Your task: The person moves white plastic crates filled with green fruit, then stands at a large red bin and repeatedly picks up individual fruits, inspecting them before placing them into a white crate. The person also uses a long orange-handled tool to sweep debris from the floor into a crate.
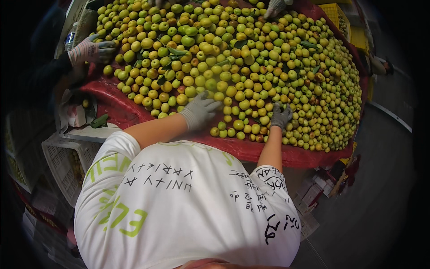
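Observation:
A broad heap of small green-yellow fruits, which look like jujubes, covers a table lined with a red sheet. My left hand wears a grey glove and lies palm down at the near edge of the heap, fingers apart and touching fruits. Farther right, my right hand, also in a grey glove, reaches into the fruits with its fingers bent. Something green shows between its fingertips; whether it is gripped, I cannot tell. Some green leaves are mixed into the heap.
Another person's striped glove touches the heap at the left; a further gloved hand reaches in from the far side. A white plastic crate stands at lower left, a yellow crate at far right. A bottle stands at upper left.

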`<move>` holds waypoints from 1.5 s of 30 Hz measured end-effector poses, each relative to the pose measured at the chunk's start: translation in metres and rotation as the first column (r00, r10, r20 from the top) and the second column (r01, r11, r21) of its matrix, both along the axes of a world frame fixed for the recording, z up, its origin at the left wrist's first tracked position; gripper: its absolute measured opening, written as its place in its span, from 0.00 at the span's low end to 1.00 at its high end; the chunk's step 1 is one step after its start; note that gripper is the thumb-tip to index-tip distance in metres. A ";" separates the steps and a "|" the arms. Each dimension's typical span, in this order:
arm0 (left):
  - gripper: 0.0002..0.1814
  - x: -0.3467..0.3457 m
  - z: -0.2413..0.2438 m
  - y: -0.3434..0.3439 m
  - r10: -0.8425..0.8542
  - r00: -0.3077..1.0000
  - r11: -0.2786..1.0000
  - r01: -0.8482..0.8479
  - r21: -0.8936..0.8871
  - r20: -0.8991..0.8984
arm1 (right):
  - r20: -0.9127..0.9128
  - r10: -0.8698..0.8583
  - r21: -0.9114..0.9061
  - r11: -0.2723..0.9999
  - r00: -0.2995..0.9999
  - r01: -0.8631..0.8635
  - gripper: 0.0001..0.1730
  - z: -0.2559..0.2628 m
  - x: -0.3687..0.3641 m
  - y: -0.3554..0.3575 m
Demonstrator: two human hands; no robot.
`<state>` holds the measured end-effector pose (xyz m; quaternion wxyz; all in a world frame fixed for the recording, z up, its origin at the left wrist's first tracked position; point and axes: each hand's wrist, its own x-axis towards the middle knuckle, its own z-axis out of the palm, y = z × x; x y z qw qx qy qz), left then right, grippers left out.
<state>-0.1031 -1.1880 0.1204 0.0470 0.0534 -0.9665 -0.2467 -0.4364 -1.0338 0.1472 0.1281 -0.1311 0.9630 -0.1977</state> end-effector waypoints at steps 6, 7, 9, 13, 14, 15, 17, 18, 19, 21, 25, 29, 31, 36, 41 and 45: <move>0.17 0.041 0.001 -0.029 0.180 0.981 0.983 -0.176 -0.057 0.073 | -0.058 0.249 0.111 0.964 0.967 -0.241 0.50 -0.002 0.041 -0.039; 0.17 0.047 -0.001 -0.036 0.188 0.974 0.981 -0.180 -0.069 0.126 | 0.014 0.256 0.067 0.964 0.967 -0.256 0.49 -0.003 0.052 -0.046; 0.16 0.061 -0.003 -0.049 0.226 0.967 0.973 -0.218 -0.071 0.117 | -0.097 0.328 0.124 0.941 0.940 -0.316 0.47 -0.010 0.076 -0.062; 0.21 0.082 0.002 -0.079 0.294 0.941 0.954 -0.277 -0.114 0.170 | -0.080 0.513 -0.096 0.850 0.855 -0.519 0.42 -0.032 0.123 -0.098; 0.22 0.086 0.004 -0.088 0.313 0.923 0.947 -0.284 -0.153 0.225 | -0.146 0.580 -0.093 0.798 0.801 -0.595 0.41 -0.038 0.136 -0.111; 0.23 0.090 0.006 -0.097 0.335 0.905 0.938 -0.292 -0.188 0.263 | -0.143 0.627 -0.037 0.770 0.766 -0.637 0.40 -0.043 0.150 -0.121; 0.23 0.099 0.010 -0.114 0.404 0.858 0.909 -0.340 -0.240 0.316 | -0.136 0.652 -0.138 0.733 0.746 -0.666 0.40 -0.048 0.185 -0.136; 0.23 0.103 0.012 -0.123 0.428 0.847 0.895 -0.350 -0.277 0.314 | -0.056 0.663 -0.126 0.737 0.747 -0.664 0.41 -0.049 0.199 -0.147; 0.23 0.107 0.013 -0.132 0.456 0.828 0.881 -0.366 -0.301 0.326 | -0.041 0.687 -0.146 0.714 0.725 -0.685 0.42 -0.049 0.210 -0.158; 0.24 0.117 0.016 -0.146 0.513 0.786 0.843 -0.386 -0.375 0.345 | -0.033 0.749 -0.194 0.645 0.662 -0.739 0.43 -0.044 0.233 -0.170; 0.22 0.141 0.017 -0.178 0.617 0.695 0.776 -0.458 -0.433 0.369 | 0.176 0.902 -0.267 0.428 0.393 -0.863 0.40 -0.026 0.249 -0.185; 0.24 0.161 0.013 -0.201 0.685 0.616 0.724 -0.518 -0.457 0.388 | -0.033 0.928 -0.586 0.284 0.372 -0.759 0.24 -0.015 0.198 -0.171; 0.25 0.163 0.014 -0.197 0.710 0.625 0.704 -0.608 -0.367 0.326 | -0.108 0.805 -0.617 0.406 0.583 -0.674 0.18 -0.009 0.141 -0.140; 0.29 0.130 0.030 -0.124 0.586 0.809 0.805 -0.572 -0.160 0.056 | -0.372 0.260 -0.236 0.902 0.891 -0.362 0.24 0.026 -0.058 -0.010; 0.23 0.060 0.039 -0.027 0.262 0.961 0.964 -0.265 0.029 0.087 | -0.294 -0.292 0.024 0.950 0.910 0.312 0.37 0.073 -0.163 0.109; 0.27 0.029 0.036 -0.005 0.179 0.966 0.983 -0.183 0.003 0.185 | -0.364 -0.120 0.592 0.736 0.924 0.329 0.45 0.055 -0.183 0.111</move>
